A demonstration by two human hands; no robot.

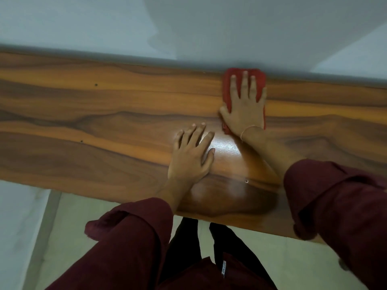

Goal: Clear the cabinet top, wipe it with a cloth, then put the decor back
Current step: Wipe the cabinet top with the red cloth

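Observation:
The wooden cabinet top runs across the view with glossy brown grain and no decor on it. A red cloth lies flat near the top's far edge by the wall. My right hand presses down on the cloth, fingers spread toward the wall. My left hand rests flat on the bare wood nearer to me, fingers apart and holding nothing. Both arms wear rolled maroon sleeves.
A pale wall stands directly behind the cabinet's far edge. Below the near edge I see light floor tiles and my dark trousers. A bright light reflection shines on the wood between my hands.

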